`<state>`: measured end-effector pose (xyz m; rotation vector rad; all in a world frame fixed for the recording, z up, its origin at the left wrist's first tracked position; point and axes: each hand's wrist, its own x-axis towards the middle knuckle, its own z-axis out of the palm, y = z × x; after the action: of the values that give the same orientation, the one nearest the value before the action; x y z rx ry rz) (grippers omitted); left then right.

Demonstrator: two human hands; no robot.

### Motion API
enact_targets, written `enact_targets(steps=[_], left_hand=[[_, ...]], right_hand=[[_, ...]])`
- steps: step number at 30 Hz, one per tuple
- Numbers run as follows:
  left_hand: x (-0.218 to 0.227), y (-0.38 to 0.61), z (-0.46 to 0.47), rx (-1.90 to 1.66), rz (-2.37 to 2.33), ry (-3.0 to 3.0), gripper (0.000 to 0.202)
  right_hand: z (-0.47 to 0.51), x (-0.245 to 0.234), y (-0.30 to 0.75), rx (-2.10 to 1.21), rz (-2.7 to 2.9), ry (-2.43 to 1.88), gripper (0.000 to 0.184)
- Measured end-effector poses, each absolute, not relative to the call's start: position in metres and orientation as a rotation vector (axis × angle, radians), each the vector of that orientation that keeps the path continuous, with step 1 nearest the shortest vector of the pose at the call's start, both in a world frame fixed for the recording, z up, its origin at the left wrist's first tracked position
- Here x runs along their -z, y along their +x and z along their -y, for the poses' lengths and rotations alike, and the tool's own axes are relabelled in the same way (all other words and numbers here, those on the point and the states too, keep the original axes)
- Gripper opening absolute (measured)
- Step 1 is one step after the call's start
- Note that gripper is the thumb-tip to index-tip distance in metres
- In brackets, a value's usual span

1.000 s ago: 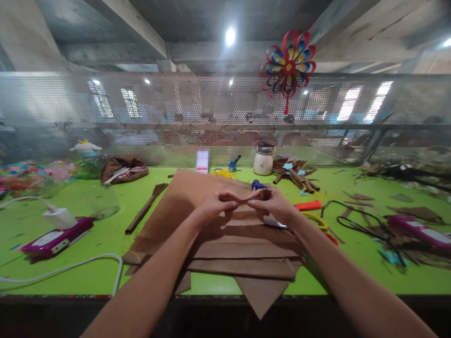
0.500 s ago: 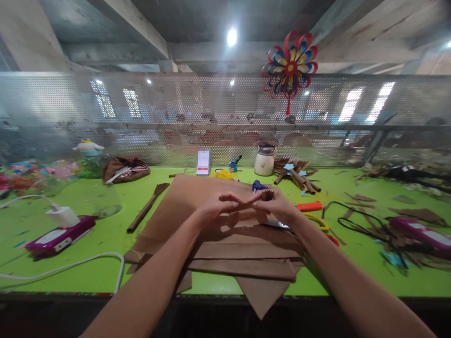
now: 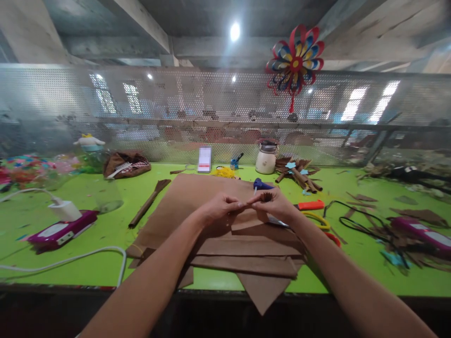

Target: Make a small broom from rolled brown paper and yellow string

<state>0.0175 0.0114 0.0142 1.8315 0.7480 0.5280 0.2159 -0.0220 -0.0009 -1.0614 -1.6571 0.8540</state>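
My left hand and my right hand meet over a stack of brown paper sheets. Curled in my right fingers is a brown paper strip with a notched, fringe-like edge. My left thumb and fingers are pinched together beside my right fingertips, at what looks like the strip's other end; the exact contact there is too small to see. Just beyond my right hand lies a dark blue glue gun. Partly under my right wrist is a metal blade, its handle hidden.
An orange-handled tool, yellow and red scissor-like handles and a black cable lie to the right. A rolled paper stick and purple power strip lie left. A phone and white jar stand behind.
My left fingers have closed into a tighter pinch, and the strip that stretched between my hands shows less. My right hand keeps its hold. The view has shifted slightly.
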Motion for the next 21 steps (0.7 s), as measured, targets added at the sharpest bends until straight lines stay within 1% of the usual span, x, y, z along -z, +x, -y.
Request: enact_targets(steps=[4,9,13,14,18,21], left_hand=[[-0.013,0.018,-0.018,-0.502,-0.675,1.879,0.042],[-0.012,0.019,-0.019,-0.514,-0.740,1.954,0.043],[-0.012,0.019,-0.019,-0.532,-0.769,2.010,0.040],[-0.012,0.019,-0.019,-0.542,-0.762,2.015,0.040],[-0.009,0.020,-0.018,-0.563,-0.734,1.982,0.038],[-0.010,0.022,-0.015,-0.582,-0.729,1.993,0.036]], right_hand=[[0.021,0.003,0.216,-0.892,1.644,-1.081,0.023],[0.019,0.005,0.222,-0.986,1.665,-1.102,0.027],[0.020,0.001,0.227,-1.006,1.732,-1.075,0.039],[0.020,0.000,0.226,-1.007,1.753,-1.067,0.039],[0.022,-0.001,0.220,-0.909,1.789,-1.139,0.023],[0.022,0.000,0.217,-0.846,1.753,-1.183,0.025]])
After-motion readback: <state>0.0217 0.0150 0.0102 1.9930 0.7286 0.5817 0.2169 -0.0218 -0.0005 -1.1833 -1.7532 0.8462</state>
